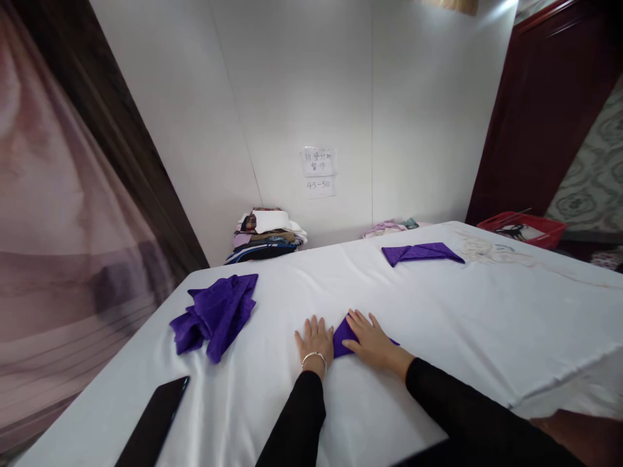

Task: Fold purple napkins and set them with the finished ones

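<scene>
A small folded purple cloth (pixel 342 335) lies flat on the white-covered table (pixel 272 415) in front of me. My right hand (pixel 368 340) rests on top of it with fingers spread, hiding much of its middle; one corner shows past my wrist. Just beside its left edge, my left hand (pixel 315 342) lies palm down with fingers apart, a bracelet at the wrist. Whether the left hand touches the cloth's edge I cannot tell. A crumpled heap of purple cloth (pixel 219 314) sits to the left. Farther back on the right is another folded purple cloth (pixel 422 252).
A dark phone or tablet (pixel 154 421) lies at the near left. Loose pale strings (pixel 487 250) spread at the far right, near a red basket (pixel 540 233). Stacked folded clothes (pixel 267 237) stand behind the table, against a wall with a paper sign (pixel 319 162).
</scene>
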Available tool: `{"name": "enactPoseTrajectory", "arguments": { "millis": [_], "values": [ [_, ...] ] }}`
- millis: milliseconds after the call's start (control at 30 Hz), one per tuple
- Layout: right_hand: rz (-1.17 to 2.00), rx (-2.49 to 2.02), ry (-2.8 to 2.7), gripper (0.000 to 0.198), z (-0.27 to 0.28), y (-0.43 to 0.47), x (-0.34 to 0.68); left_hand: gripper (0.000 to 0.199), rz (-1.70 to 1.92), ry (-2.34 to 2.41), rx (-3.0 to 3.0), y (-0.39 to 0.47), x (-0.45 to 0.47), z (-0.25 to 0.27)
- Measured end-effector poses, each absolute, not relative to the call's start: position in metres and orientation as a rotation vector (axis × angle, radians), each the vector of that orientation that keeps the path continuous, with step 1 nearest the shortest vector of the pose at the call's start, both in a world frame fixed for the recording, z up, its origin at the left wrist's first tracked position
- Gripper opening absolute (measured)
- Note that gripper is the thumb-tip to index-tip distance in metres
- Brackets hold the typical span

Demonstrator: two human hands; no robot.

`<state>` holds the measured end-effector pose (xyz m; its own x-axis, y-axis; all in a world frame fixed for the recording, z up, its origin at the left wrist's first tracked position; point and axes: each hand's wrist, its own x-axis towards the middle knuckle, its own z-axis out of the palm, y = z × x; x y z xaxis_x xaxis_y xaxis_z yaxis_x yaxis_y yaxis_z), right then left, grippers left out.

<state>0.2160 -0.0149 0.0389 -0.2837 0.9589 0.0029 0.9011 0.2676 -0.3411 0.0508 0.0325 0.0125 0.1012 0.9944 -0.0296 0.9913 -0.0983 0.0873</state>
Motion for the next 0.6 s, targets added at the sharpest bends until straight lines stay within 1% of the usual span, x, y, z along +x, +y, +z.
{"name": "enactPoseTrajectory", "arguments": {
  "millis": [167,433,600],
  "values": [
    [0.385,-1.78,-2.293,0.074,0.015,-0.017,0.235,0.054,0.054,2.051,2.284,0.031,0.051,0.013],
    [0.386,-1.846,-2.232,0.075,0.011,-0.032,0.265,0.055,0.14,2.028,2.295,0.03,0.05,0.016],
    [0.486,-1.875,-2.199,0.075,0.015,-0.037,0.276,0.055,0.222,1.758,2.451,0.026,0.045,0.018]
  ]
}}
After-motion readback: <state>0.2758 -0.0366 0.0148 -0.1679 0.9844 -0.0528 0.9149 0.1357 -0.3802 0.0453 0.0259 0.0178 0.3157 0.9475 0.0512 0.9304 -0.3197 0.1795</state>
